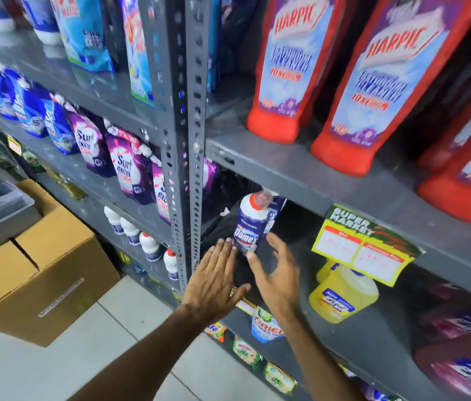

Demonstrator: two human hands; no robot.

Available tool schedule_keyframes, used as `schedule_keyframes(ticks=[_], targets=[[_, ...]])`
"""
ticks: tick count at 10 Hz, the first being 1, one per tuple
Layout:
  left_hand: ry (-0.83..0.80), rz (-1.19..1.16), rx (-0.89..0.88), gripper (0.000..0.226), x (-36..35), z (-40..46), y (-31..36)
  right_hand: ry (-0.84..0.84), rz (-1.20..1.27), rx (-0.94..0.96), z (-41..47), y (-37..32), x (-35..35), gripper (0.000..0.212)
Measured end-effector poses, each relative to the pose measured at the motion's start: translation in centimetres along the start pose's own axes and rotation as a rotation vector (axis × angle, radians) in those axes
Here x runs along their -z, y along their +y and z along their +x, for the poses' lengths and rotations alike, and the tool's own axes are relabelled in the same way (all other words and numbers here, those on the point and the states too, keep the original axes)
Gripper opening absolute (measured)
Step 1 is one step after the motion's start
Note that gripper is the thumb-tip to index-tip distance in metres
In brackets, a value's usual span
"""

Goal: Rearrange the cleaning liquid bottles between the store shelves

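A white Domex bottle (246, 227) with a red cap and blue label stands tilted at the left end of the dark grey shelf (373, 337) in the right bay. A second similar bottle (275, 211) shows just behind it. My left hand (214, 280) is spread flat, its fingertips just left of the bottle's base. My right hand (276, 273) is cupped on the other side, with the thumb at the bottle's bottom and the fingers beside its label. Neither hand is closed around it. A row of small white bottles (141, 240) stands in the left bay.
Tall red Harpic bottles (373, 82) fill the shelf above. A yellow jug (342, 293) and a hanging price tag (364, 246) are to the right of my hands. The perforated steel post (183, 146) divides the bays. Surf Excel pouches (125, 166) sit to the left, and cardboard boxes (46, 273) on the floor.
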State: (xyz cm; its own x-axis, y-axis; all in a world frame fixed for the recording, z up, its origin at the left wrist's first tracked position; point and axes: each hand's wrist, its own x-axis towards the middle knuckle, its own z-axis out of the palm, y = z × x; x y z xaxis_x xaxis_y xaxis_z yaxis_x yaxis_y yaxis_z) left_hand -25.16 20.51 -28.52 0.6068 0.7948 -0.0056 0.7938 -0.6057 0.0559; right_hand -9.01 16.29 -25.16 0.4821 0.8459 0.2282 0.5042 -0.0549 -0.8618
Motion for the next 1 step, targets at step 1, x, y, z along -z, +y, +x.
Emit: schedule_keyframes(ticks=[1], targets=[[0.181, -0.061, -0.087, 0.091, 4.18, -2.52, 0.90, 0.007, -0.004, 0.107, -3.17, -4.69, 2.57, 0.050]])
